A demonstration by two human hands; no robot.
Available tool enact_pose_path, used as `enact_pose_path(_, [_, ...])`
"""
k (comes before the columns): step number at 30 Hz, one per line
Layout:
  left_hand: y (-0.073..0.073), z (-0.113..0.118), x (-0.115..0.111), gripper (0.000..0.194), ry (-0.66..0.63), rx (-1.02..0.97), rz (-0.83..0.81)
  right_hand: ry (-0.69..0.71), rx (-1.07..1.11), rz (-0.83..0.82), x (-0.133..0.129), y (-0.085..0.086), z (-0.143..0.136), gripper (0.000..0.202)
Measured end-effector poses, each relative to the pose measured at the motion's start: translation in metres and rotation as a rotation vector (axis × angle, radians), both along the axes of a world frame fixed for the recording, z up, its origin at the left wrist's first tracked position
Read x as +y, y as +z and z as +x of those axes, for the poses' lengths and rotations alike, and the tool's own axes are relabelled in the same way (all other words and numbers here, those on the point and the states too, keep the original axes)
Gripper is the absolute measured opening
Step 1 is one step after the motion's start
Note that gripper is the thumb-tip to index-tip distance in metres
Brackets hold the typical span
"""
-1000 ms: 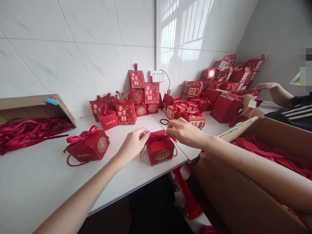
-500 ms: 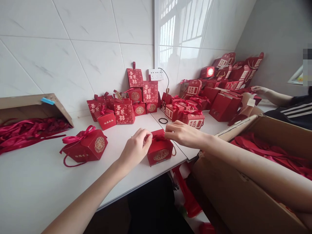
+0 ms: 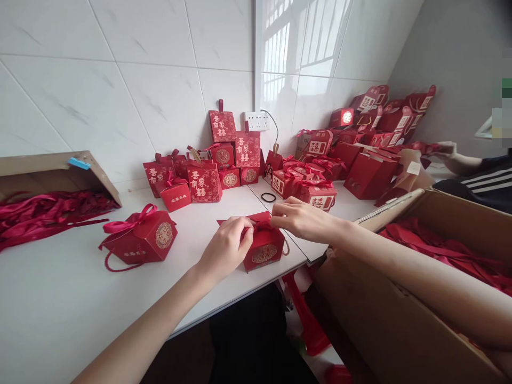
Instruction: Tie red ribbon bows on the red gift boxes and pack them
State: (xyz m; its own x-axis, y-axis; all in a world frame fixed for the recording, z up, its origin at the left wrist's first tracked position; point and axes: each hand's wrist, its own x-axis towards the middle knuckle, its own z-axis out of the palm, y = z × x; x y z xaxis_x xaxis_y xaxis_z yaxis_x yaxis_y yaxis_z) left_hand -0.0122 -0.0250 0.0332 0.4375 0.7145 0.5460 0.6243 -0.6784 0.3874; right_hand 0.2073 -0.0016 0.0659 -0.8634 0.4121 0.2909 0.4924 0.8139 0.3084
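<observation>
A small red box (image 3: 264, 255) with a gold pattern and a rope handle stands near the front edge of the white table. Its red ribbon (image 3: 261, 223) lies across the top. At the box's upper left, my left hand (image 3: 230, 242) pinches the ribbon between thumb and fingers. My right hand (image 3: 294, 216) is closed on the ribbon at the upper right; its fingertips are partly hidden. Left of my hands, a red box with a pink bow (image 3: 140, 237) lies tilted on the table.
Many red gift boxes (image 3: 204, 182) stand along the wall beside a power strip (image 3: 256, 121). Cardboard boxes with red ribbons flank the table, left (image 3: 96, 178) and right (image 3: 384, 288). A black ring (image 3: 268, 197) lies behind my hands. Another person's hand (image 3: 446, 150) is at right.
My left hand has moved slightly left and down, and a red ribbon end now shows behind it. The other person's hand at the right has shifted right.
</observation>
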Motion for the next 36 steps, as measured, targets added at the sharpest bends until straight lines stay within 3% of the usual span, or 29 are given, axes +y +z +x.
enact_pose_path(5, [-0.006,-0.002,0.0,0.015,-0.01,0.026,0.079,-0.006,0.001,-0.017,0.001,-0.001,0.0,0.032])
enact_pose_path(11, [-0.01,-0.002,0.0,0.014,-0.016,-0.024,-0.008,-0.05,0.078,-0.135,-0.003,0.002,-0.003,0.026])
enact_pose_path(14, [-0.01,-0.003,0.0,0.012,-0.032,-0.047,-0.053,-0.242,0.243,-0.313,-0.007,0.006,-0.009,0.023])
enact_pose_path(17, [-0.009,-0.004,0.0,0.011,-0.028,-0.077,-0.107,-0.515,0.343,-0.526,-0.009,0.006,-0.016,0.04])
enact_pose_path(19, [-0.008,-0.005,0.0,0.011,-0.021,-0.107,-0.16,-0.598,0.373,-0.665,-0.009,0.003,-0.02,0.046])
enact_pose_path(26, [-0.008,-0.007,0.001,0.013,-0.03,-0.221,-0.37,-0.596,0.466,-0.937,-0.002,-0.004,-0.022,0.039])
enact_pose_path(32, [-0.015,-0.007,0.008,0.017,0.093,-0.352,-0.311,-0.542,0.543,-1.118,0.006,-0.008,-0.017,0.032])
enact_pose_path(36, [-0.016,-0.007,0.009,0.018,0.115,-0.451,-0.36,-0.509,0.663,-1.254,0.013,-0.014,-0.013,0.029])
